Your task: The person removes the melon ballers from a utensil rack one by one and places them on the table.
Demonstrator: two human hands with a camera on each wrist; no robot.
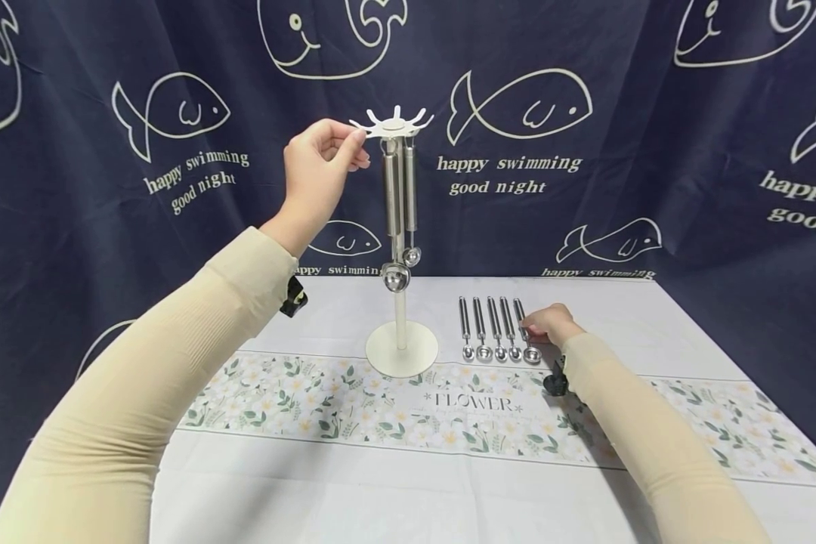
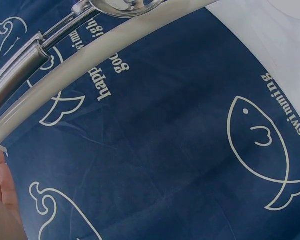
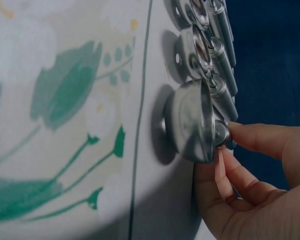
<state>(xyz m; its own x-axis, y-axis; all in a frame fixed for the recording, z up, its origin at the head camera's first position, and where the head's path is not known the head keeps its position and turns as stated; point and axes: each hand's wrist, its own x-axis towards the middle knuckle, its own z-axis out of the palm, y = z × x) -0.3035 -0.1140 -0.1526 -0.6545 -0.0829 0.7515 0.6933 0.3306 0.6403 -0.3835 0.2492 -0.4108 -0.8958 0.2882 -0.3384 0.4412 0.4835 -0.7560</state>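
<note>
My left hand pinches a prong of the white rack's spoked top between thumb and fingers. From that rack hang two steel melon ballers, the nearer one with a larger bowl than the one behind it. On the table to the right, my right hand pinches the handle of the rightmost melon baller. Its round bowl faces the right wrist camera, and its handle is mostly hidden there. Only part of the left hand shows in the left wrist view.
Several more melon ballers lie side by side left of the right hand. The rack's round base stands partly on a flowered band across the white table. A dark blue fish-print curtain hangs behind.
</note>
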